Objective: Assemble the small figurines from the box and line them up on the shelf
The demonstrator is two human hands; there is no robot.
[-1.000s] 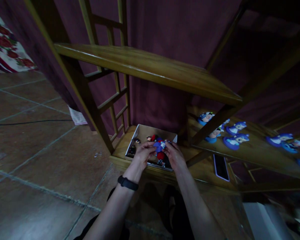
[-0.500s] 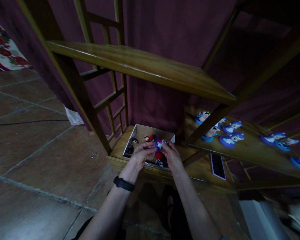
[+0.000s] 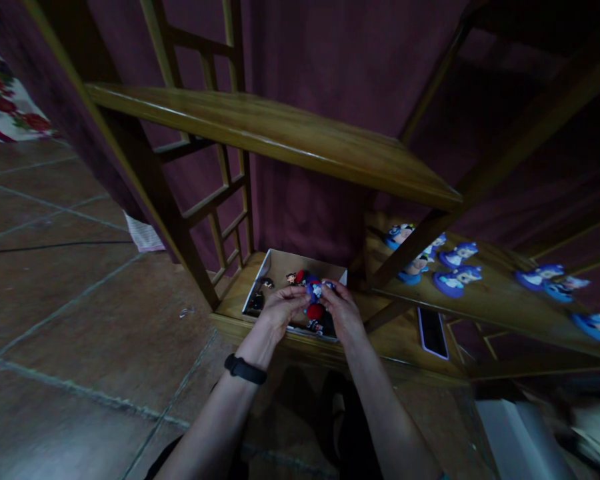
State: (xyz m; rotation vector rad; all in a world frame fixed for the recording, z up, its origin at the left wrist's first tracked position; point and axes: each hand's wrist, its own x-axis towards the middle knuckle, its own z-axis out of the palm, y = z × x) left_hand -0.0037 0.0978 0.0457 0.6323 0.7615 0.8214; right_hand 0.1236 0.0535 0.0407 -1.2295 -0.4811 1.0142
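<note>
Over a shallow cardboard box point(image 3: 279, 263) on the low shelf, both hands hold a small blue-and-purple figurine point(image 3: 315, 291) between them. The fingers of my left hand point(image 3: 283, 308), with a black band on its wrist, pinch its left side. My right hand point(image 3: 343, 308) grips it from the right, and the fingers hide part of it. Below and around the hands, several small figurines lie in the box, among them a dark one point(image 3: 257, 300), one with a red part point(image 3: 315, 312) and a little one point(image 3: 291, 278) near the back.
On the shelf at right stand several blue and purple figurines point(image 3: 457, 280). A phone point(image 3: 433, 333) lies on the lower board. A wooden shelf board point(image 3: 270, 137) juts out above the hands, with a wooden post point(image 3: 145, 180) at left. A pale box point(image 3: 523, 433) sits lower right.
The whole view has shifted slightly, so everything appears a little further left. Both hands keep the same hold on the figurine.
</note>
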